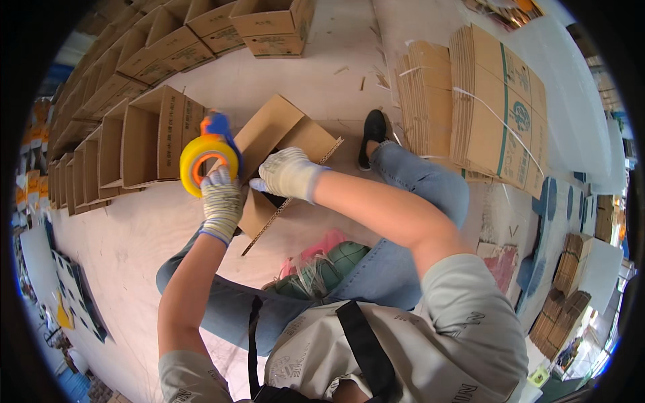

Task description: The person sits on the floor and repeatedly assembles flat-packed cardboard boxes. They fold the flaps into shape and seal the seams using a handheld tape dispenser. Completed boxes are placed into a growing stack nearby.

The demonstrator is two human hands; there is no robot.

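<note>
My left hand (222,201), in a striped knit glove, grips a tape dispenser (218,125) with a blue and orange body. A wide roll of yellow tape (189,164) is mounted on it. The dispenser is held at the left side of a cardboard box (270,122), which stands tilted between my legs with flaps spread. My right hand (287,173), gloved in the same knit, is curled over the near part of that box, thumb toward the left. Its fingertips are partly hidden. Part of the box lies under both hands.
Rows of open cardboard boxes (144,138) stand at the left and far left. Bundles of flat cardboard (497,101) tied with white strap lie at the right. A green stuffed sack (346,260) with pink plastic is beneath me. Cardboard scraps litter the floor (336,47).
</note>
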